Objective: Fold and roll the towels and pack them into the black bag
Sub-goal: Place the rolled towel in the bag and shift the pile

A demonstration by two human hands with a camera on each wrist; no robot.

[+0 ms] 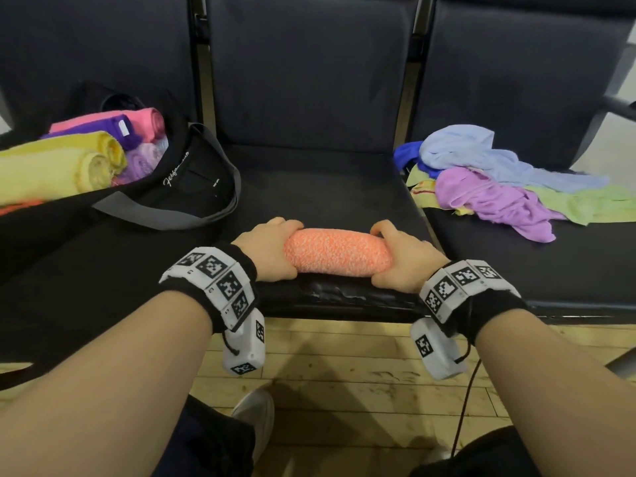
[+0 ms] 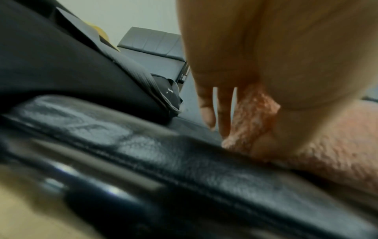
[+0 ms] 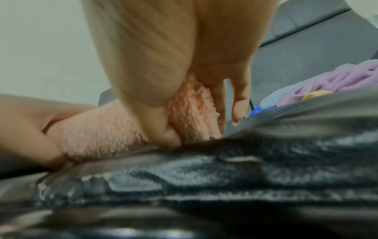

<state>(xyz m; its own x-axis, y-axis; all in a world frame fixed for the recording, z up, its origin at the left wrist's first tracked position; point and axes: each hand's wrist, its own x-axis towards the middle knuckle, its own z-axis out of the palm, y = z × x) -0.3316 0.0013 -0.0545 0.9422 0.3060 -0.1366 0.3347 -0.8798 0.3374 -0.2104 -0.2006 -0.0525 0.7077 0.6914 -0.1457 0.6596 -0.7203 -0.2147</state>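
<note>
Both hands [image 1: 268,251] grip orange roll [image 1: 339,251] at seat edge [image 1: 344,297]

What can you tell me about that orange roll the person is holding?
The orange towel is a fluffy, speckled orange-and-white cloth, already rolled into a thick log. It lies crosswise on the front edge of the middle black seat. The left hand grips one end and the right hand the other, fingers curled over the top and thumbs on the near side. In the wrist views its pile looks shaggy and paler, peach-pink. It is not yet in the black bag.
</note>
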